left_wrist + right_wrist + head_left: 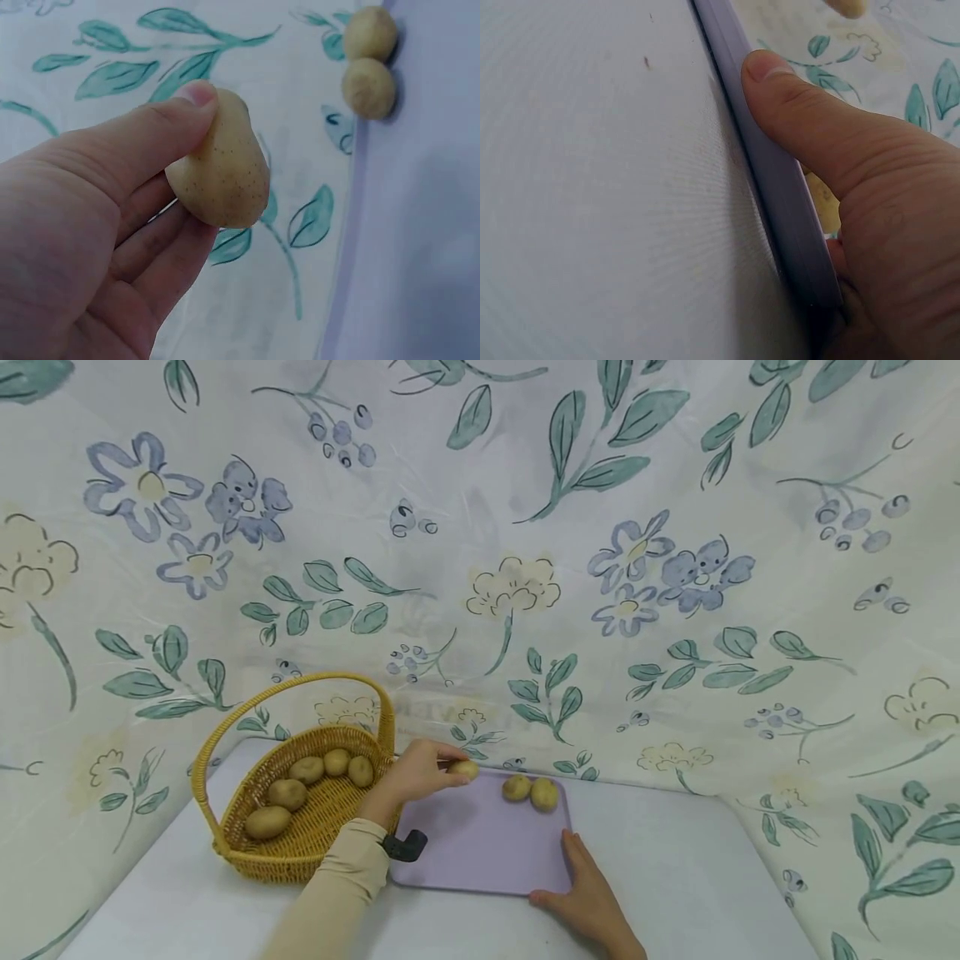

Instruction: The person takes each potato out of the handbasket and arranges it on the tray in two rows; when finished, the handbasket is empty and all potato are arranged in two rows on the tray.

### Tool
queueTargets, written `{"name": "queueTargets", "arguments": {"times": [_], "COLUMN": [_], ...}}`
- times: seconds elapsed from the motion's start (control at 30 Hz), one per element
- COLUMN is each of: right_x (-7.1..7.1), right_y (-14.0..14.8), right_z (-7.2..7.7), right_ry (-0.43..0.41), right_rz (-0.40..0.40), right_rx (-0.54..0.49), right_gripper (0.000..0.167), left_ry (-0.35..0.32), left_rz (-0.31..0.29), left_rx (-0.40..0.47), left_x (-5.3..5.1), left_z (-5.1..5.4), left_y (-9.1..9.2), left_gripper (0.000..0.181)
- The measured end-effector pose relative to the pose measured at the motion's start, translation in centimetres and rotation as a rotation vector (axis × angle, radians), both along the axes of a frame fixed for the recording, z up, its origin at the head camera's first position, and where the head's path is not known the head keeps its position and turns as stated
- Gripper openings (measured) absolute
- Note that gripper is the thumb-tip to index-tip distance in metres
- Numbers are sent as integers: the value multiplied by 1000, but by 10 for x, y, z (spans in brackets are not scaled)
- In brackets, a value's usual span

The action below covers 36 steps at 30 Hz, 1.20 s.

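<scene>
My left hand (422, 772) pinches a pale potato (463, 769) between thumb and fingers, above the back part of a lilac tray (472, 852). In the left wrist view the held potato (225, 165) shows small dark specks on its skin. Two more potatoes lie side by side at the tray's back right, the left potato (516, 787) touching the right potato (544, 794). At the front right corner my right hand (588, 893) holds the tray, thumb on the near edge and fingers along the right side. The right wrist view shows the thumb (795, 94) against the tray's rim (780, 187).
A yellow wicker basket (258, 867) with a tall arched handle stands left of the tray, several potatoes along its back side. White cloth covers the table (675, 877). Behind it hangs a floral curtain (480, 635). The left sleeve (337, 877) passes by the basket's front right.
</scene>
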State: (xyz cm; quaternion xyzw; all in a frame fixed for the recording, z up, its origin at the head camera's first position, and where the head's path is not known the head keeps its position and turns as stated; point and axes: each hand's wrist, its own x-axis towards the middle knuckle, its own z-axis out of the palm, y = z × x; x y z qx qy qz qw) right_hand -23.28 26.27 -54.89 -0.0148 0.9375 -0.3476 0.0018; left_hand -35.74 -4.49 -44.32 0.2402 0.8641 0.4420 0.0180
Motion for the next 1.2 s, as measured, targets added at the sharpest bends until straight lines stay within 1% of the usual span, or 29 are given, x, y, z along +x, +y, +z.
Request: {"name": "queueTargets", "arguments": {"times": [0.1, 0.27, 0.5, 0.77, 0.93, 1.1, 1.2], "right_x": [0, -1, -1, -1, 0, -1, 0], "right_y": [0, 1, -1, 0, 0, 0, 0], "right_z": [0, -1, 2, 2, 0, -1, 1], "right_ry": [14, 12, 13, 1, 11, 14, 13], "right_rz": [-1, -1, 18, 16, 18, 12, 9], "right_rx": [-2, -4, -11, 15, 20, 12, 3], "right_gripper": [124, 125, 125, 125, 125, 125, 125], "left_ry": [9, -3, -19, -12, -1, 20, 27], "left_rz": [5, 28, 69, 82, 86, 92, 97], "left_rx": [-13, -14, -28, -37, -29, -34, -43], "left_x": [-4, -8, -15, -20, -24, -27, -29], "left_z": [-6, -14, -27, -33, -38, -44, -49], "left_y": [8, 17, 27, 36, 41, 44, 46], "left_gripper": [38, 37, 37, 38, 37, 38, 38]}}
